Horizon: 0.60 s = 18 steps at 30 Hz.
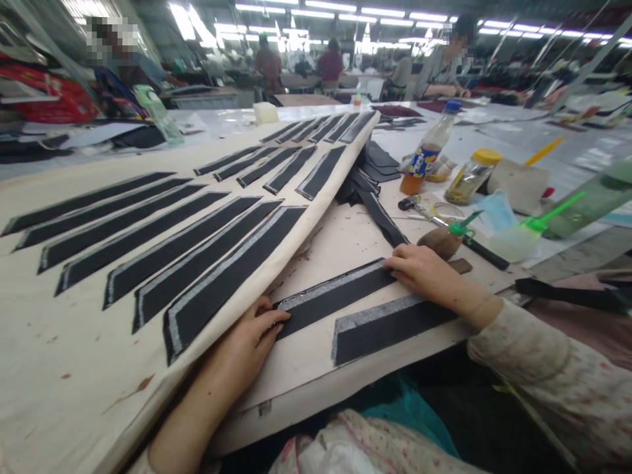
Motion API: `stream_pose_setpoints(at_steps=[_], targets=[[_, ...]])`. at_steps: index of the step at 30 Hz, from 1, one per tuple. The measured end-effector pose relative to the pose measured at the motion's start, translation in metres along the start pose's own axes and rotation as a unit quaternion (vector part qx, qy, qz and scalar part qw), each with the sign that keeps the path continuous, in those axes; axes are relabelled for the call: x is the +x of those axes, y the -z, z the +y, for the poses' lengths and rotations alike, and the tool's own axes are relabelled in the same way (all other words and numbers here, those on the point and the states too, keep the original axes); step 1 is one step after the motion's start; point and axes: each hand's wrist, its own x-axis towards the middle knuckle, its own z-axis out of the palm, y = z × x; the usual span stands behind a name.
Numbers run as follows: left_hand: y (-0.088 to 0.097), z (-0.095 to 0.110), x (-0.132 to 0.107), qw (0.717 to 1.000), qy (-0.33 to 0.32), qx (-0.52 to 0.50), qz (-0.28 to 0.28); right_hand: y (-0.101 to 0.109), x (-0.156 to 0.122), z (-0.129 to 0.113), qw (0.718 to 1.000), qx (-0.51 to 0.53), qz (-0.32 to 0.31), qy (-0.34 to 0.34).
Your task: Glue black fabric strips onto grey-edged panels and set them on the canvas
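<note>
On the table before me lies a black strip [336, 293] with a grey band and a wet-looking line along its far edge. My left hand [257, 329] has its fingers closed on the strip's left end. At the other end, my right hand [419, 270] pinches the far corner. Nearer to me is a second black strip [385, 326] with a grey band, its right part beneath my right forearm. To the left, a cream board [89, 329] carries rows of similar black strips [232, 276], grey along their edges.
Behind my right hand are a brown round pot with a green nozzle [442, 240], a hammer [444, 230], a white bottle with a green spout [518, 237], a yellow-lidded jar [471, 174] and a Pepsi bottle [427, 155]. Dark pieces [378, 161] lie beside the board. People work farther back.
</note>
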Motion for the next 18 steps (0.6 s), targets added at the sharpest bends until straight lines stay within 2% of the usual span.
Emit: stream_pose_setpoints(at_steps=[8,18], targets=[[0.007,0.01,-0.008,0.999,0.006,0.032,-0.042,0.0,-0.002,0.01,0.998,-0.011,0.0,0.062],[0.005,0.03,-0.011,0.999,0.02,0.039,-0.025,-0.003,-0.012,0.023,0.996,-0.041,-0.019,0.074]])
